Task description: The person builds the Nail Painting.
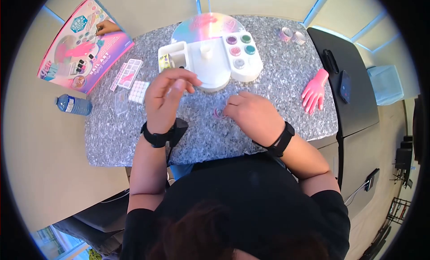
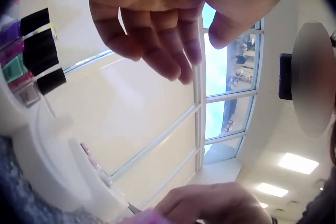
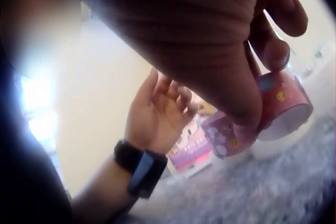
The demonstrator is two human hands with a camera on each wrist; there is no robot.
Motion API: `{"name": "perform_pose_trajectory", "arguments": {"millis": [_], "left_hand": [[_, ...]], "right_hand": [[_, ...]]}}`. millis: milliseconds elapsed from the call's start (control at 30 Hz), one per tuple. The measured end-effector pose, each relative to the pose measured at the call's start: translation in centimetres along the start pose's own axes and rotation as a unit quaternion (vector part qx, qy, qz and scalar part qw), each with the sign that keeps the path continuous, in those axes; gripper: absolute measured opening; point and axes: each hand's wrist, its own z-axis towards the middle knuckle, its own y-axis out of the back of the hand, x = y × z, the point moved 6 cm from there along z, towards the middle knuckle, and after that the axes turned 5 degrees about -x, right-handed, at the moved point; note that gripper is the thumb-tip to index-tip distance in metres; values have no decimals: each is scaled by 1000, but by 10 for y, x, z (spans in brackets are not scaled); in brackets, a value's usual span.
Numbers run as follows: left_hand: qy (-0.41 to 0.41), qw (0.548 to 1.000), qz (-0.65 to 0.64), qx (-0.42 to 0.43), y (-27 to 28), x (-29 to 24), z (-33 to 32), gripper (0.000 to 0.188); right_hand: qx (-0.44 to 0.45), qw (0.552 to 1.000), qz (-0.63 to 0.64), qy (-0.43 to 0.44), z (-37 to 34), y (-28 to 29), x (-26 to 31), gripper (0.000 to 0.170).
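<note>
Nearest to us was the grey speckled table [image 1: 210, 146], with both hands over its near half. We found the right hand [image 1: 257, 114] with its fingers bent, the thumb and fingers pinching a pink printed roll [image 3: 283, 98]. The roll sat at those fingertips, low over the table and in front of the white station. A lavender printed section [image 3: 223, 139] showed beside the thumb; we could not tell whether it was a second roll or part of the same strip. Nor could we tell whether the roll touched the table.

The left hand [image 1: 166, 98] was raised, its fingers apart and loosely curved, gripping nothing.

We judged the step in hand to be working the roll, possibly to find or free its end. The next move, in our reading, called for the right hand to keep its pinch steady and for the left thumb and forefinger to take the free edge without creasing it.

Beyond the hands stood the white station [image 1: 210, 74], with five round pots [image 1: 235, 51] at its right and a yellow patterned roll [image 1: 165, 60] in its left compartment. A pink model hand [image 1: 316, 90] lay well to the right. Farther back, we noted a pair of small rolls [image 1: 285, 34] near the table's edge.
</note>
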Motion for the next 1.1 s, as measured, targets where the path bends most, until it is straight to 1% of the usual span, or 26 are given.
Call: {"name": "perform_pose_trajectory", "arguments": {"millis": [33, 100, 133, 200, 233, 267, 300, 333, 367, 400, 433, 467, 500, 533, 633, 700, 733, 767, 800, 833, 867, 933, 967, 1000, 1033, 1100], "left_hand": [[1, 1000, 1, 3, -6, 2, -1, 27], [96, 995, -34, -7, -15, 22, -7, 24], [113, 992, -50, -2, -18, 29, -8, 23], [129, 990, -59, 4, -27, 38, -9, 23], [145, 987, -69, 10, -30, 41, -11, 23], [155, 986, -59, 18, -32, 41, -12, 19], [158, 985, -59, 17, -31, 41, -12, 19], [106, 993, 10, 58, -34, 35, -11, 17], [50, 991, 80, 99, -36, 27, -9, 15], [45, 987, 63, 138, -39, 22, -7, 14], [44, 988, 64, 135, -36, 18, -6, 14], [49, 983, 60, 169, -38, 16, -8, 13], [54, 976, 55, 204, -40, 13, -10, 13], [53, 976, 55, 202, -39, 11, -9, 13], [33, 972, 60, 225, -39, 6, -9, 11], [-26, 961, 138, 238, -39, 6, -11, 12], [-25, 961, 137, 239, -37, 9, -11, 12], [11, 953, 133, 273, -36, 17, -13, 15], [47, 942, 128, 306, -36, 23, -15, 18], [48, 942, 128, 307, -36, 23, -15, 18], [34, 941, 139, 307, -35, 20, -14, 21], [22, 938, 148, 314, -35, 17, -15, 24], [1, 936, 164, 310, -34, 15, -14, 24], [-21, 934, 182, 306, -34, 12, -12, 24], [-21, 932, 181, 312, -34, 11, -12, 24], [-27, 930, 209, 300, -33, 10, -11, 23]], "right_hand": [[-1, 1000, 2, -2, -1, -4, -3, 10], [8, 1000, 30, 3, -6, -10, -7, 9], [9, 999, 32, 2, -6, -7, -6, 9], [-27, 996, 72, -38, -4, 4, -8, 11], [-25, 996, 75, -38, -5, 2, -9, 11], [-50, 995, 72, -53, -7, 1, -15, 11], [-75, 993, 68, -68, -8, 2, -19, 12], [-96, 991, 63, -71, -8, 11, -18, 11], [-94, 991, 65, -71, -8, 16, -16, 11], [-116, 986, 99, -61, -6, 22, -13, 13], [-138, 980, 133, -49, -4, 28, -11, 16], [-138, 981, 132, -46, -3, 31, -10, 16], [-132, 976, 170, -30, -3, 32, -8, 20], [-125, 970, 208, -15, -3, 34, -5, 23], [-116, 969, 220, -11, -4, 37, -2, 25], [-109, 968, 226, -8, -4, 39, -1, 25], [-101, 967, 233, -5, -5, 39, 0, 25], [-100, 967, 234, -7, -5, 35, 0, 25], [-111, 968, 225, -18, -7, 31, -1, 24], [-121, 969, 214, -30, -8, 28, -3, 23], [-122, 969, 215, -32, -8, 27, -3, 23], [-113, 983, 145, -20, -11, 24, -1, 20], [-115, 982, 147, -27, -12, 25, -1, 20], [-109, 985, 135, -13, -12, 27, 2, 19], [-103, 987, 123, 3, -11, 29, 5, 18], [-104, 989, 110, -2, -13, 31, 9, 18]]}}
